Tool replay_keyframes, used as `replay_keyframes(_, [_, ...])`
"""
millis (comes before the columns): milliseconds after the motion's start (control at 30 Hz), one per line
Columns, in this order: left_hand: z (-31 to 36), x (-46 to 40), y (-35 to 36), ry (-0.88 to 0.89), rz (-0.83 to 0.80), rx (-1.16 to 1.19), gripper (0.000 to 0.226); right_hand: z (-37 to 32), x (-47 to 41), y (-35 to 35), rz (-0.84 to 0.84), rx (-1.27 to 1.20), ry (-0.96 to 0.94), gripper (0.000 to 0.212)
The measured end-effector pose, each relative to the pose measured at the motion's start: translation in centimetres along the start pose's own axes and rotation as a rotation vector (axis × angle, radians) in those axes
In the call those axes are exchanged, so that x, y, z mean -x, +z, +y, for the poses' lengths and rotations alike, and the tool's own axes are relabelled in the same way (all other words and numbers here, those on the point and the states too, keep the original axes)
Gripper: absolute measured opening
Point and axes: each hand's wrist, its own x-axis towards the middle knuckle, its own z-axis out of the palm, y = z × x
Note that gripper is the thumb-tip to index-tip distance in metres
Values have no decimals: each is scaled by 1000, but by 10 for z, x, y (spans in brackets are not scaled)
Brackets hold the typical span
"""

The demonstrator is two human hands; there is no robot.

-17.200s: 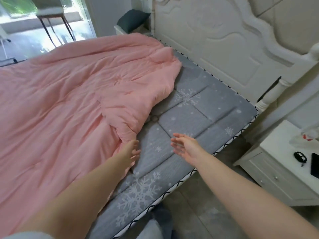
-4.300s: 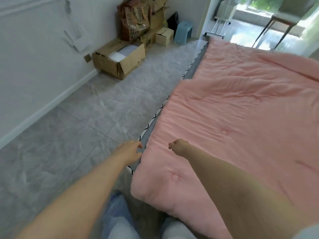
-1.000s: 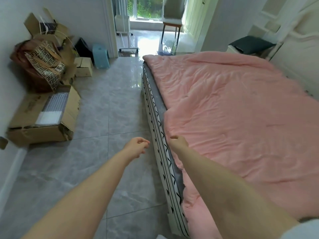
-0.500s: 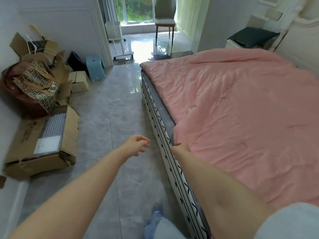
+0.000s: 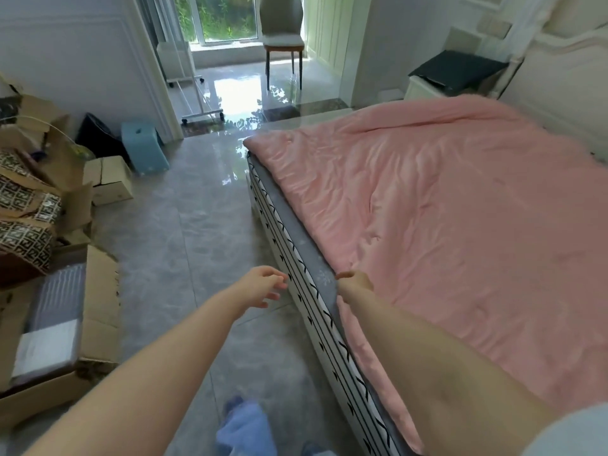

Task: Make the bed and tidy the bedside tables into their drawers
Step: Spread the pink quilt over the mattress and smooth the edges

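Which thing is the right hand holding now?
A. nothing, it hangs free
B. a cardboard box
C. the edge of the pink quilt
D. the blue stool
C: the right hand pinches the edge of the pink quilt at the mattress side, while the left hand hangs free over the floor.

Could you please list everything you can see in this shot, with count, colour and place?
quilt: one, pink, spread over the bed
mattress: one, grey top with a black-and-white patterned side, under the quilt
headboard: one, cream, far right
bedside table: one, white, beside the headboard
cushion: one, dark, on the bedside table
chair: one, grey seat, by the window
stool: one, light blue, by the left wall
boxes: several, brown cardboard, along the left wall
left hand: over the floor beside the mattress, holding nothing
right hand: at the quilt's near edge; grip hidden
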Motion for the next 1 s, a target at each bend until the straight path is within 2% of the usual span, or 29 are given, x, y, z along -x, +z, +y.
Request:
replay_keyframes(200, [64, -66, -76, 163, -81, -225, 19, -48, -25, 16, 97, -74, 91, 34])
replay_keyframes(400, [107, -143, -112, 199, 76, -266, 18, -60, -36, 37, 135, -81, 159, 33])
replay_keyframes(533, [115, -184, -91, 125, -98, -346, 16, -51, -56, 36, 182, -168, 273, 27])
replay_keyframes(667, [144, -230, -66, 138, -254, -429, 15, -48, -97, 22, 272, -260, 348, 16])
replay_keyframes(767, [162, -265, -56, 165, -293, -500, 16, -50, -131, 15, 295, -288, 370, 20])
replay_keyframes(933, [192, -325, -48, 210, -376, -654, 18, -70, -191, 16, 201, -274, 426, 30])
replay_keyframes(1000, [195, -338, -48, 211, -414, -666, 17, -76, -200, 15, 102, -211, 425, 32])
